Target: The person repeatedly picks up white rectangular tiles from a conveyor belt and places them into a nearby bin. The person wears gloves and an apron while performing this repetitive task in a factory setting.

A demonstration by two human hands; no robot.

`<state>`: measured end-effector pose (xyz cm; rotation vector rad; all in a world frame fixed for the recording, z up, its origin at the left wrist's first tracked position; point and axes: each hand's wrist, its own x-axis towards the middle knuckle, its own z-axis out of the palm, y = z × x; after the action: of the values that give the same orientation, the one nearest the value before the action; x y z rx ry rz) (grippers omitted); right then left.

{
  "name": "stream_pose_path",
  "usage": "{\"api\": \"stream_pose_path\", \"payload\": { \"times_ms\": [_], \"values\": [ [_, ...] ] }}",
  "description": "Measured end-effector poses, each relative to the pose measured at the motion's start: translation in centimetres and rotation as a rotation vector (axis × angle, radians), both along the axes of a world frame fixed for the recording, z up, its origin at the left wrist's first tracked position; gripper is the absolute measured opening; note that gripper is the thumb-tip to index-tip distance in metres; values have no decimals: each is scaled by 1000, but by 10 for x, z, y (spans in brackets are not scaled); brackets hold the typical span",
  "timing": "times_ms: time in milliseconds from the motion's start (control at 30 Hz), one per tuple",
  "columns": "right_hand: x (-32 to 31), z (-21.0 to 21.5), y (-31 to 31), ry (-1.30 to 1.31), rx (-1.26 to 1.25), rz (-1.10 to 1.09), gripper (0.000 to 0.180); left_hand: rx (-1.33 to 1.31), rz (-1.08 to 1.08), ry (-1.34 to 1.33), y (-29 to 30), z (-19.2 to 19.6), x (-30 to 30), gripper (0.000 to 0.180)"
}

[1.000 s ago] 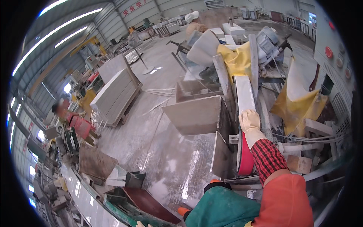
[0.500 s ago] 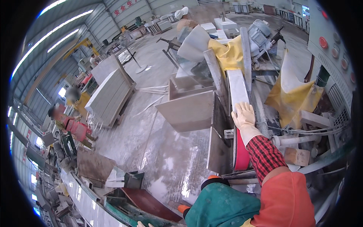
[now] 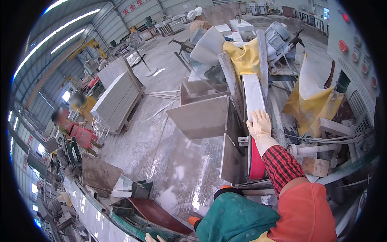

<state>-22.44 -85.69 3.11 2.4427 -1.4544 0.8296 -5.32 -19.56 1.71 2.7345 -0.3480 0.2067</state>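
Note:
My right hand (image 3: 259,126), in a cream rubber glove, lies flat with outstretched fingers on the near end of a long white stone strip (image 3: 253,93). That strip rests on a narrow red belt (image 3: 257,163), and its far end runs under a yellow sheet (image 3: 245,56) between two upright bars. At the bottom edge only the gloved fingertips of my left hand (image 3: 154,238) show. They are spread apart beside a green-edged machine frame (image 3: 133,226); whether they touch anything is hidden.
Brown boards (image 3: 201,117) stand left of the belt. A control panel (image 3: 354,52) with red buttons rises at the right. A motor (image 3: 277,32) sits beyond the belt. Stacked slabs (image 3: 117,101) and a person in a red apron (image 3: 80,135) are at the left.
The fingertips of my left hand have come slightly further into view. My right hand and the white strip stay almost in place. The person in the red apron has shifted a little.

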Motion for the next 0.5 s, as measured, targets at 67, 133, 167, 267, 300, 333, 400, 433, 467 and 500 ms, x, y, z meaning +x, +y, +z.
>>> {"api": "stream_pose_path", "payload": {
  "times_ms": [67, 133, 167, 267, 300, 333, 400, 433, 467, 500],
  "values": [
    [-1, 0, 2, -7, 3, 6, 41, -10, -5, -11, 1, 0, 0, 56],
    [-2, -3, 2, -18, -3, 8, 41, -17, -14, -28, 3, -4, 1, 56],
    [-2, -4, 3, -17, -9, 7, 41, -9, -17, -30, 4, -7, 3, 56],
    [-3, -6, 5, -12, -15, 0, 42, 12, -15, -33, 7, -9, 4, 56],
    [-3, -6, 5, -8, -11, -4, 42, 16, -9, -30, 3, -6, 4, 56],
    [-4, -6, 6, -5, -7, -8, 42, 20, -3, -27, 0, -3, 3, 56],
    [-3, -1, 12, 8, 44, -26, 43, 13, 4, -26, -1, -1, -1, 56],
    [-3, 2, 16, 15, 69, -35, 44, 10, 7, -24, -1, 0, -2, 56],
    [-2, 4, 18, 22, 87, -40, 45, 8, 8, -14, -1, 1, -2, 56],
    [-2, 6, 20, 28, 105, -45, 45, 5, 9, -3, 0, 2, -2, 57]
  ]
}}
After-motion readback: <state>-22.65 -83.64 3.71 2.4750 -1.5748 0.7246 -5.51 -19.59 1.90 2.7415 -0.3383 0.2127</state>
